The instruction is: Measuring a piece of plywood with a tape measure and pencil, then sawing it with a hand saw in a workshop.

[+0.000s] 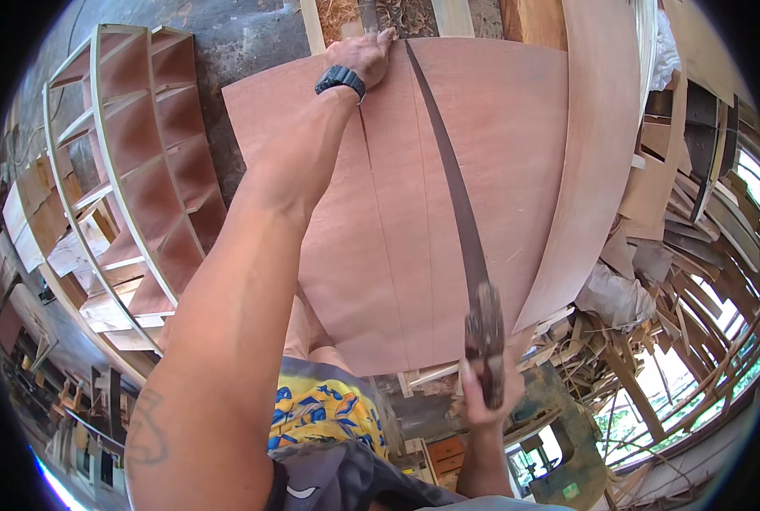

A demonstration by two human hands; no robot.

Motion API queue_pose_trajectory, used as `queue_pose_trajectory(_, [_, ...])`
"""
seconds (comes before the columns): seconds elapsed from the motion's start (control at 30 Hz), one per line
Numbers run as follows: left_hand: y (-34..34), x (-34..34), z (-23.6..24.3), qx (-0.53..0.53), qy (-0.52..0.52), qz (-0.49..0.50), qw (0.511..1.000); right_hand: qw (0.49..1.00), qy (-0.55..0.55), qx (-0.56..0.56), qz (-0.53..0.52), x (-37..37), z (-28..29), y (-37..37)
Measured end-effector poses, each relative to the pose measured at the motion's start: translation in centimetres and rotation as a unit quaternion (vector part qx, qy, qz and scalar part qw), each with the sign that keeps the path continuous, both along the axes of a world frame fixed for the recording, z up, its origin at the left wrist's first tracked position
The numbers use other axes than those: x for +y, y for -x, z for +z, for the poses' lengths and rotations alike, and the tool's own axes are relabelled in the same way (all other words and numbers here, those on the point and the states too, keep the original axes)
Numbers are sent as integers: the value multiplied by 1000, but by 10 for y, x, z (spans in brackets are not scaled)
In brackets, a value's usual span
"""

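Note:
A reddish plywood sheet [499,153] lies in front of me, with two thin lines running from its far edge toward me. A dark slit follows the upper part of the left line. My left hand [359,58], with a dark watch on the wrist, grips the sheet's far edge; some fingertips are hidden. My right hand [491,387] is closed around the worn wooden handle of a handsaw [457,187]. Its long dark blade slants over the sheet, and its narrow tip is at the far edge, just right of my left hand.
To the left stands a wooden shelf-like frame [146,153] with several reddish compartments. Another curved panel [597,145] lies along the sheet's right side. Stacked scrap wood [687,315] and a plastic bag [614,296] are at the right. Wood shavings [337,19] lie beyond the far edge.

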State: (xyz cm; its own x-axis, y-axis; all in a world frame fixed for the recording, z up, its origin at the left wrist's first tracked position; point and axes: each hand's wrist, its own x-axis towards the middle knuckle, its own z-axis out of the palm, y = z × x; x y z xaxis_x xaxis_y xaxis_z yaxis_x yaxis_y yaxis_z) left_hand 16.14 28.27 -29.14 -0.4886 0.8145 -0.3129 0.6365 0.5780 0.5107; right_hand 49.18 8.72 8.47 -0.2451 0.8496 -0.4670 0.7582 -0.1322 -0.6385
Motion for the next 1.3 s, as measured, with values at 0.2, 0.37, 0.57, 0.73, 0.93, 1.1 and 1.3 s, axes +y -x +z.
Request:
queue_pose_trajectory(0.2, [-3,5,1,12,-26,-4,1000,992,-80,92,18,66,-122,38])
queue_pose_trajectory(0.37, [-8,8,4,9,-7,-8,1000,991,-85,101,-19,134,-176,107])
queue_pose_trajectory(0.57, [4,0,-4,10,0,-1,1000,1000,11,-6,5,1,-15,3])
queue_pose_trajectory(0.73, [0,-2,-3,12,-12,3,1000,999,-39,28,21,26,-65,17])
queue_pose_trajectory(0.93, [-14,7,-2,7,-33,-2,999,992,-71,105,-18,136,-182,109])
queue_pose_trajectory(1.1, [5,-2,4,26,21,-30,999,999,-31,25,11,27,-65,27])
queue_pose_trajectory(1.3, [-2,0,1,14,9,-22,1000,998,-37,18,51,15,-24,12])
